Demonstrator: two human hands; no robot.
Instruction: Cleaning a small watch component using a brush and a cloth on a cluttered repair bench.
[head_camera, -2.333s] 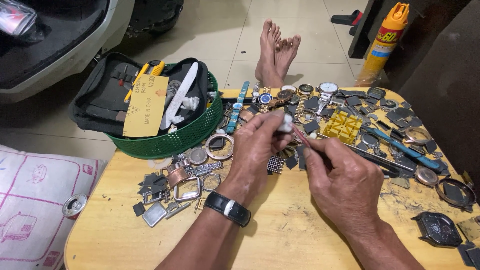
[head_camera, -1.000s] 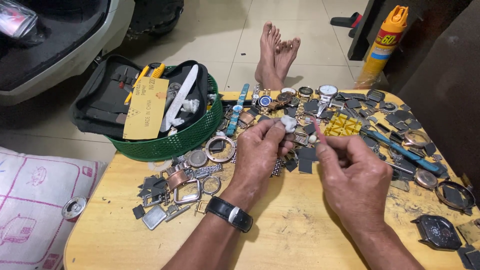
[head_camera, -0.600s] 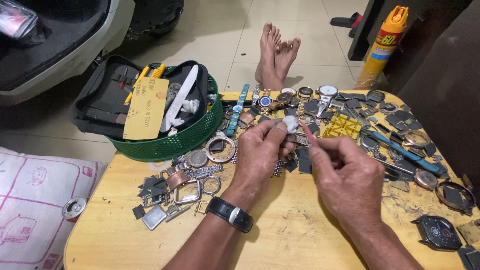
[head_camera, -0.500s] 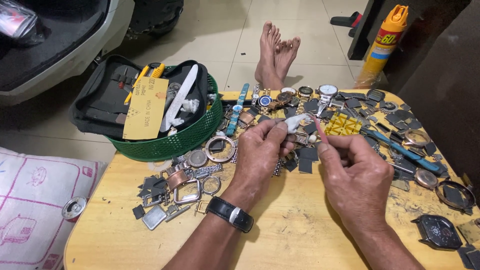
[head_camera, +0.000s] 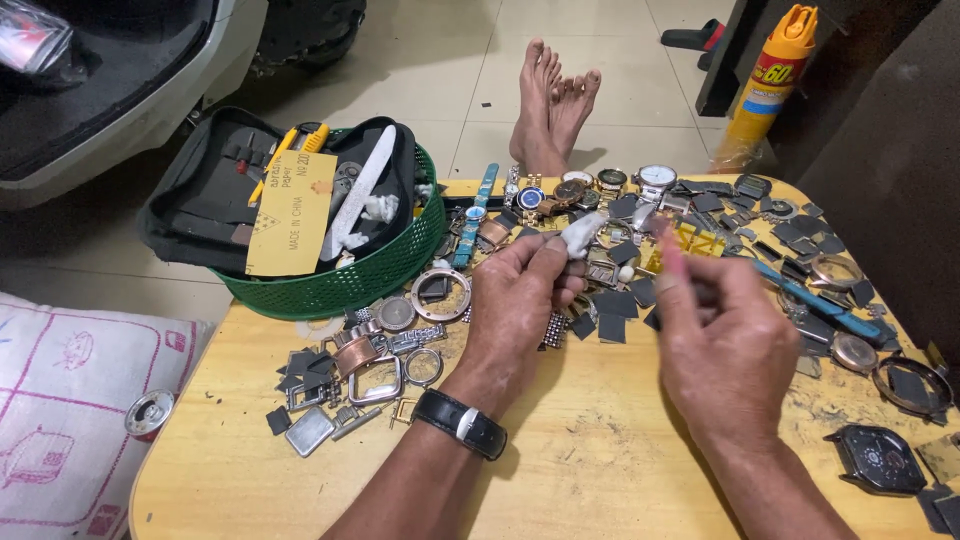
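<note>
Left hand (head_camera: 520, 300) fingers pinch a grey putty lump (head_camera: 580, 235) — right hand (head_camera: 725, 340) just beside.

Single head view, looking steeply down, close over wooden table (head_camera: 600, 470), floor beyond.

The right hand (head_camera: 725, 345) had drawn back from the left hand (head_camera: 520, 300), so a gap opened where its slim tool had earlier worked at the small grey piece (head_camera: 583, 233). That piece sat pinched at the left fingertips and had tipped a little (its exact shape is hard to tell), while the right hand was blurred with motion, just right of the grip.
</note>
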